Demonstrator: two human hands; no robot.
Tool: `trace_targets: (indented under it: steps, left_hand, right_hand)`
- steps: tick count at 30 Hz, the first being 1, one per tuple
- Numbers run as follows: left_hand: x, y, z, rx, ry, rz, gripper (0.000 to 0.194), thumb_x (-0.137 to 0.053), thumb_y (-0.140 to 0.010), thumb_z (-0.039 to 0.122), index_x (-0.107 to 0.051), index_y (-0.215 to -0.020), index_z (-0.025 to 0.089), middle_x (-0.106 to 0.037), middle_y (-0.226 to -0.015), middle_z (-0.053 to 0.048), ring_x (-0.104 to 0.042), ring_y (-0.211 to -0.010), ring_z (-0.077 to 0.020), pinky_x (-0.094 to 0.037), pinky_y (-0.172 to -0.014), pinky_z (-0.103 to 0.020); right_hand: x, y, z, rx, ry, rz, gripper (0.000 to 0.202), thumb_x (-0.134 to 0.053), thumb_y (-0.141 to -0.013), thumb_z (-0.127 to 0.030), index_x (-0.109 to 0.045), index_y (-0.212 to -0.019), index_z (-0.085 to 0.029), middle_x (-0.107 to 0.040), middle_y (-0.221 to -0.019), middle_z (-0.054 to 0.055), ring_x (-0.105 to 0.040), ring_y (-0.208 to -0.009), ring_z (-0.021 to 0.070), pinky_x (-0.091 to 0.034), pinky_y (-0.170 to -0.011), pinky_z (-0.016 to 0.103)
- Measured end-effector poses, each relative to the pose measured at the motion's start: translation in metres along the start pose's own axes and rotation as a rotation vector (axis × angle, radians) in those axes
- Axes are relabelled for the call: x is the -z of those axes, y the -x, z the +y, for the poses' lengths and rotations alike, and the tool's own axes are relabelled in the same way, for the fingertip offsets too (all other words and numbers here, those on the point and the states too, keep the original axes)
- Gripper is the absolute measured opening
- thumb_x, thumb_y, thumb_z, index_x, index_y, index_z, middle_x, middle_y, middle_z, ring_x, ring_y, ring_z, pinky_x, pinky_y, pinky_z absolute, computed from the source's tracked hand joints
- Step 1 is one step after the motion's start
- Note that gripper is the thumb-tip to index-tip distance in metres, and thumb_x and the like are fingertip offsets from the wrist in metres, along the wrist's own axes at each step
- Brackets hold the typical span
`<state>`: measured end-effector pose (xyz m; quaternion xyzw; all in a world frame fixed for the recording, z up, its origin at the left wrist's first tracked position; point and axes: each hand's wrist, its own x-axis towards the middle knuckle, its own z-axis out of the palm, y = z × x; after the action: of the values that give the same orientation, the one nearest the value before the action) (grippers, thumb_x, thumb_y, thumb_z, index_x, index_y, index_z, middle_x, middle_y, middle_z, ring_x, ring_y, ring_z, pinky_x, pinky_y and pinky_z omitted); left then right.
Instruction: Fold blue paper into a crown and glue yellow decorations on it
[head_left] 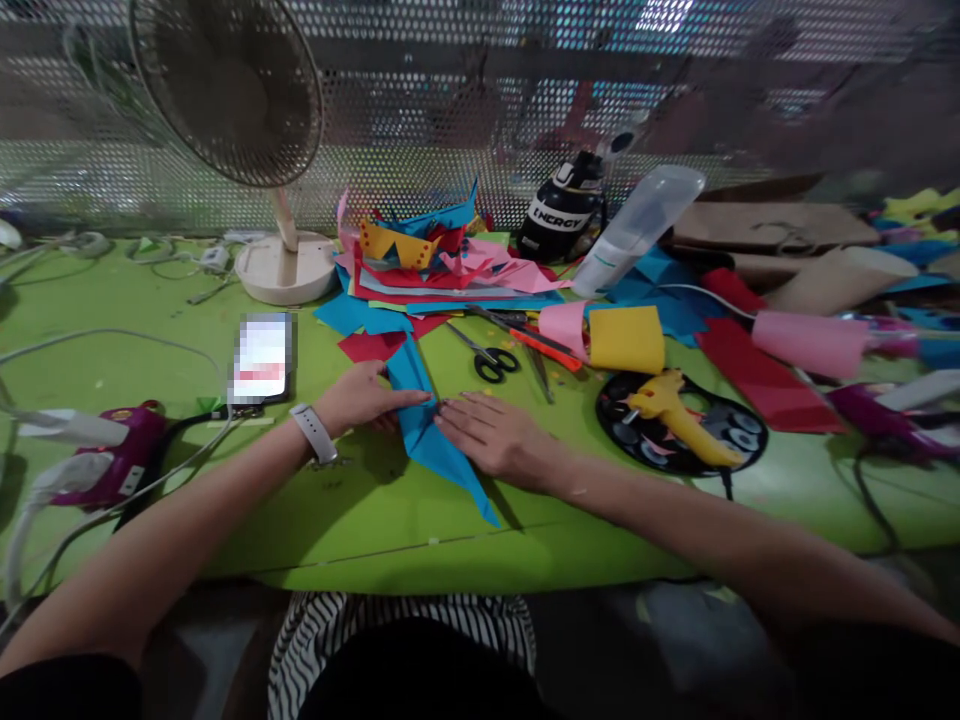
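Note:
A folded blue paper (442, 450) lies slanted on the green table (352, 540), its pointed end toward the front edge. My left hand (364, 400) grips the paper's left edge, thumb on top and the other fingers partly hidden beneath. From the right, my right hand (491, 435) lies flat with fingers stretched out, the fingertips touching the paper's right side near my left thumb. Just behind my hands are black-handled scissors (495, 364) and a piece of red paper (371, 347).
A fan (285, 268) and a phone (261, 360) stand and lie at the left, near a purple power strip (112, 455) with cables. Stacked coloured paper (465, 285) and a black bottle (559, 215) are behind. A yellow glue gun (686, 420) rests at right.

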<state>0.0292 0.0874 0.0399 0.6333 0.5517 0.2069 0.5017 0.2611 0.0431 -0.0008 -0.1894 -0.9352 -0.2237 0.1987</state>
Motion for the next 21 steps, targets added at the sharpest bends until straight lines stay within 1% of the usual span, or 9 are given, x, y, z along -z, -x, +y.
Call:
trace_targets:
  steps: [2, 4, 5, 6, 7, 9, 11, 13, 21]
  left_hand:
    - [0.005, 0.006, 0.002, -0.02, -0.447, 0.145, 0.039, -0.073, -0.076, 0.054, -0.066, -0.081, 0.016, -0.069, -0.062, -0.005, -0.068, -0.063, -0.0232, -0.054, -0.064, -0.036]
    - [0.005, 0.012, 0.0, -0.211, -0.786, 0.298, 0.036, -0.058, -0.089, 0.051, -0.068, -0.089, 0.016, -0.073, -0.083, -0.01, -0.071, -0.082, -0.026, -0.054, -0.076, -0.039]
    - [0.003, 0.013, -0.002, -0.348, -0.89, 0.311, 0.034, -0.052, -0.094, 0.046, -0.068, -0.097, 0.016, -0.074, -0.1, -0.012, -0.069, -0.096, -0.027, -0.052, -0.085, -0.041]
    - [0.0, 0.014, -0.006, -0.484, -0.956, 0.268, 0.035, -0.045, -0.098, 0.042, -0.068, -0.107, 0.017, -0.07, -0.117, -0.013, -0.065, -0.111, -0.0272, -0.048, -0.096, -0.043]
    - [-0.004, 0.014, -0.011, -0.608, -0.994, 0.183, 0.038, -0.04, -0.1, 0.04, -0.064, -0.119, 0.017, -0.062, -0.133, -0.012, -0.056, -0.125, -0.0265, -0.042, -0.106, -0.044]
    - [-0.013, 0.012, -0.021, -0.758, -1.032, 0.016, 0.048, -0.031, -0.103, 0.043, -0.051, -0.138, 0.017, -0.044, -0.152, -0.01, -0.036, -0.143, -0.0233, -0.026, -0.118, -0.043]
    - [-0.02, 0.009, -0.029, -0.786, -1.056, -0.106, 0.058, -0.024, -0.103, 0.049, -0.037, -0.149, 0.015, -0.034, -0.157, -0.01, -0.025, -0.148, -0.0212, -0.016, -0.122, -0.042]
    - [-0.023, 0.007, -0.035, -0.767, -1.072, -0.168, 0.065, -0.02, -0.102, 0.054, -0.029, -0.152, 0.013, -0.031, -0.158, -0.011, -0.022, -0.149, -0.0208, -0.013, -0.122, -0.043]
    - [-0.02, 0.009, -0.032, -0.748, -1.065, -0.211, 0.072, -0.017, -0.1, 0.06, -0.031, -0.151, 0.011, -0.025, -0.16, -0.011, -0.018, -0.15, -0.0207, -0.01, -0.123, -0.043]
  right_hand:
    - [-0.001, 0.003, -0.001, -0.038, -0.023, -0.029, 0.031, -0.045, -0.095, -0.007, -0.071, -0.111, -0.009, -0.073, -0.112, 0.016, -0.07, -0.103, 0.024, -0.057, -0.093, 0.043]
    - [-0.002, 0.004, 0.001, -0.059, -0.059, -0.05, 0.032, -0.044, -0.095, -0.008, -0.071, -0.11, -0.01, -0.073, -0.113, 0.015, -0.07, -0.102, 0.0233, -0.056, -0.093, 0.043]
    - [-0.003, 0.004, 0.002, -0.054, -0.077, -0.053, 0.032, -0.043, -0.095, -0.009, -0.071, -0.11, -0.01, -0.073, -0.113, 0.015, -0.07, -0.102, 0.0234, -0.056, -0.094, 0.044]
    - [-0.003, 0.004, 0.004, -0.044, -0.093, -0.055, 0.033, -0.042, -0.095, -0.009, -0.071, -0.111, -0.009, -0.073, -0.113, 0.015, -0.07, -0.102, 0.0236, -0.055, -0.095, 0.044]
    - [-0.003, 0.004, 0.005, -0.033, -0.106, -0.055, 0.033, -0.042, -0.095, -0.009, -0.071, -0.111, -0.009, -0.073, -0.113, 0.015, -0.069, -0.103, 0.0239, -0.055, -0.096, 0.045]
    - [-0.003, 0.005, 0.007, -0.027, -0.131, -0.064, 0.035, -0.041, -0.094, -0.011, -0.07, -0.114, -0.007, -0.072, -0.114, 0.016, -0.069, -0.105, 0.0251, -0.053, -0.098, 0.047]
    - [-0.001, 0.007, 0.008, -0.041, -0.155, -0.083, 0.037, -0.04, -0.094, -0.013, -0.068, -0.117, -0.006, -0.071, -0.117, 0.017, -0.067, -0.109, 0.0263, -0.051, -0.1, 0.048]
    - [0.001, 0.009, 0.008, -0.059, -0.174, -0.093, 0.037, -0.04, -0.094, -0.014, -0.067, -0.119, -0.007, -0.07, -0.119, 0.017, -0.066, -0.113, 0.0263, -0.049, -0.102, 0.049]
    - [0.017, 0.03, 0.0, -0.015, -0.31, -0.098, 0.031, -0.043, -0.096, -0.014, -0.07, -0.112, -0.016, -0.072, -0.118, 0.01, -0.065, -0.115, 0.0202, -0.045, -0.108, 0.048]
